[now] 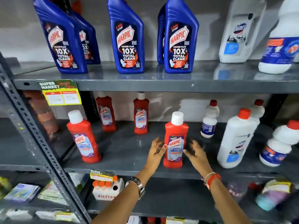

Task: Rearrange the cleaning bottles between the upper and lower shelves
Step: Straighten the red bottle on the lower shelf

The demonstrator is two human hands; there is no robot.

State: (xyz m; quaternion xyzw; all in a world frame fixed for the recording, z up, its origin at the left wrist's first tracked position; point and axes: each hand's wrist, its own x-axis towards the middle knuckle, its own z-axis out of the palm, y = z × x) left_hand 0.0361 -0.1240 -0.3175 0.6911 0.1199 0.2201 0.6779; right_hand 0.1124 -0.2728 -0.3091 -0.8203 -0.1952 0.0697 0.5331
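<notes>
Bottles counted by type. Upper shelf (145, 85): five blue Harpic bottles seen, namely a front one at left (62, 41) with a second (88, 44) behind it, a single one at centre (127, 39), and a front one at right of centre (180, 39) with another partly hidden behind it (160, 38); two white bottles at far right, a Domex jug (239, 34) and a larger white bottle (281, 41) cut by the frame edge. Lower shelf (129, 171): four red Harpic bathroom cleaner bottles, namely front left (84, 136), two at the back (106, 113) (141, 113), and front centre (175, 141); five white bottles with red caps at right, namely a small one at the back (209, 120), a tall one in front (236, 139), one mostly hidden behind it (258, 109), and two stacked-looking ones at far right, blurred (284, 131) (273, 151).

Front-centre red bottle standing upright on the lower shelf near its front edge, long axis vertical, white cap up, label facing the camera. Left hand (156, 151) just beside its left flank, thumb touching the bottle, fingers (155, 143) spread wide. Right hand (196, 153) just beside its right flank, fingers loose and blurred; contact cannot be told. Bottle not gripped by either hand. Price tag (61, 92) hanging from the upper shelf edge at left.
</notes>
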